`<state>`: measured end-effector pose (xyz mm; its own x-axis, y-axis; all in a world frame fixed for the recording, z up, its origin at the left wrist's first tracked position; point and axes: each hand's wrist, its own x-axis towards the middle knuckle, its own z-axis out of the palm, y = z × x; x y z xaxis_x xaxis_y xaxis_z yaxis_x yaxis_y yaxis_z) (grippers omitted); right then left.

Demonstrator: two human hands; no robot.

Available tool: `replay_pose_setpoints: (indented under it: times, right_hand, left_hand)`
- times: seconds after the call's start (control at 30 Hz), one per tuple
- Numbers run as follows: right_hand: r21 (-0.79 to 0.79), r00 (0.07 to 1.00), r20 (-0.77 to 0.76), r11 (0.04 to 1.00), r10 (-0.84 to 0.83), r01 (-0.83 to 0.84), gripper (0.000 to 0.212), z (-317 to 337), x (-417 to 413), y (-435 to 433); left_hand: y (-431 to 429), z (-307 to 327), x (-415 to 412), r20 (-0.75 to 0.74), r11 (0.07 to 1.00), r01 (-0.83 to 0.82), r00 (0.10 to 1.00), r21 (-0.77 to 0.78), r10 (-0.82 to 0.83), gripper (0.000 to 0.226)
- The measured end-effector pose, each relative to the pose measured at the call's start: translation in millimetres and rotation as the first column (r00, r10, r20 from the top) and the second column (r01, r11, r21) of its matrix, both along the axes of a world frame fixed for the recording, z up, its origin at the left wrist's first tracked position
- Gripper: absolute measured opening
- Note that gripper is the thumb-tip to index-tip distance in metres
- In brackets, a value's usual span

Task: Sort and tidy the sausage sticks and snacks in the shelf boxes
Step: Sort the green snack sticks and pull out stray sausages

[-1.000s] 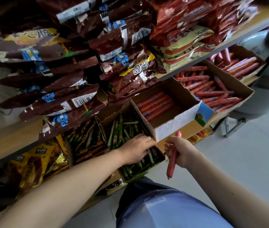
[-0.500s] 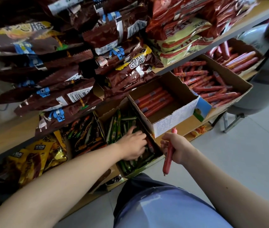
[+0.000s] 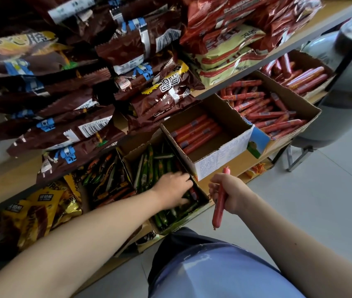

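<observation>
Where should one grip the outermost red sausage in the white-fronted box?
Probably at its middle, from above, coming from the bare side of the box: the sausage lies flat with its neighbours against the other flank, so only its top and that flank are free.

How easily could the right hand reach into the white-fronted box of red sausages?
Probably yes. The right hand, gripping a red sausage stick, hangs just before the white-fronted box; its top is open, its near half bare, and nothing lies between. The left hand is down in the green-stick box alongside.
</observation>
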<state>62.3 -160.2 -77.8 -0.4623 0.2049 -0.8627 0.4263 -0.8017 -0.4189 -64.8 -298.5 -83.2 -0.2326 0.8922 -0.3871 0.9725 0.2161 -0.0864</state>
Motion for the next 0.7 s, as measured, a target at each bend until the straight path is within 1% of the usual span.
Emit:
replay_pose_setpoints:
  times: [0.1,0.17,0.27,0.33,0.43,0.5,0.57,0.63,0.7]
  right_hand:
    - [0.005,1.0,-0.001,1.0,-0.016,0.016,0.011,0.4,3.3,2.4]
    - [0.002,0.999,-0.001,0.999,-0.04,0.04,0.013,-1.2,6.6,5.1]
    - [0.004,0.999,0.014,0.999,-0.041,0.041,0.026,-6.7,10.1,5.6]
    - [0.006,0.999,0.021,0.999,-0.041,0.041,0.035,-9.1,11.8,5.1]
    - [0.015,0.998,0.021,0.998,-0.056,0.055,0.038,-9.0,13.1,4.7]
    - [0.019,0.998,0.012,0.998,-0.061,0.06,0.035,-8.0,13.4,4.4]
    - [0.019,0.998,0.005,0.998,-0.058,0.058,0.033,-6.7,13.0,3.0]
    - [0.011,0.999,0.002,0.999,-0.052,0.052,0.032,-4.4,12.0,0.2]
    - [0.004,0.999,0.0,0.999,-0.047,0.047,0.034,-3.2,10.9,-2.1]
  left_hand:
    - [0.8,-11.4,9.7,0.016,1.0,-0.013,1.0,0.022,0.012,0.042]
    - [4.4,-16.4,11.4,-0.005,0.995,-0.067,0.998,0.07,0.068,0.039]
    - [10.2,-20.2,14.2,-0.021,0.969,-0.208,0.977,0.135,0.213,0.044]
    - [12.0,-22.7,17.4,-0.029,0.96,-0.227,0.972,0.165,0.235,0.047]
    - [7.8,-23.6,16.4,-0.022,0.95,-0.224,0.972,0.218,0.234,0.052]
    - [3.3,-24.0,13.5,0.01,0.933,-0.193,0.98,0.304,0.2,0.05]
    - [-0.6,-23.3,10.4,0.06,0.895,-0.159,0.987,0.418,0.147,0.041]
    - [-4.4,-20.8,5.9,0.107,0.839,-0.16,0.987,0.52,0.122,0.032]
    - [-6.4,-17.2,-0.9,0.148,0.785,-0.181,0.982,0.592,0.115,0.033]
